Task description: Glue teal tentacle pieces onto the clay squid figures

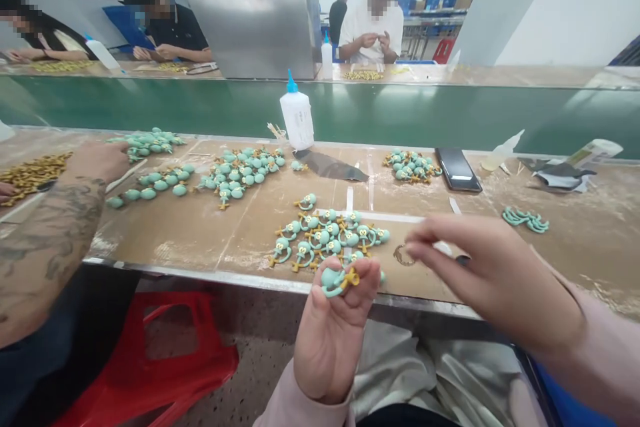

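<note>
L hand (329,340) is palm-up, fingers curled, pinching a teal squid-like figure (334,281) w/ a mustard-yellow bit (350,277) at the fingertips. Figure's long axis runs roughly sideways, yellow end toward R hand (493,277), which is just right of it, apart, not touching, fingers in a near-closed pinch; thin white strip (444,248) by them, can't tell if held. Beyond, on the worktop (165,237), a pile of similar figures (325,237); farther out, a white squeeze bottle (297,113). Far left, a co-worker's tattooed arm (45,247).
</note>
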{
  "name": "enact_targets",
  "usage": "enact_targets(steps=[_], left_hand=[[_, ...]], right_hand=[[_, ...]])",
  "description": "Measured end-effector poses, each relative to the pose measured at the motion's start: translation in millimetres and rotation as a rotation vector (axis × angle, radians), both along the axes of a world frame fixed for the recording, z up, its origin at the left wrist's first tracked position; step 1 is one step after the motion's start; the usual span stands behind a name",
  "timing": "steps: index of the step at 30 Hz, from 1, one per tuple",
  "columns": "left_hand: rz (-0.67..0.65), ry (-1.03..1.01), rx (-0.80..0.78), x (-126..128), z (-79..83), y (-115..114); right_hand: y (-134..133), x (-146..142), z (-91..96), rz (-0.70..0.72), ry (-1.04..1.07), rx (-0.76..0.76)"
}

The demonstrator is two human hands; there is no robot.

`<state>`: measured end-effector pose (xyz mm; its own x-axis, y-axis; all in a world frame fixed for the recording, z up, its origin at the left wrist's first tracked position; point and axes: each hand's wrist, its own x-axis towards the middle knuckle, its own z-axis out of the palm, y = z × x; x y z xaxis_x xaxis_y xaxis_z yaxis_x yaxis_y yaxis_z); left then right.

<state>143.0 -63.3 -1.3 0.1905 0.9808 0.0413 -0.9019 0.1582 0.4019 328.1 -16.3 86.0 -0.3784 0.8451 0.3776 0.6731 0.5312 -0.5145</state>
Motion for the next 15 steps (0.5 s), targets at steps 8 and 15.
enact_targets(steps=[8, 15], left_hand=[[0.002, -0.164, 0.035, -38, 1.3, 17], [0.061, -0.151, 0.001, -56, -4.0, 17]], right_hand=[[187, -23, -59.1, -0.195, -0.377, -0.238], [214, -30, -95.1, -0.156, -0.291, -0.131]])
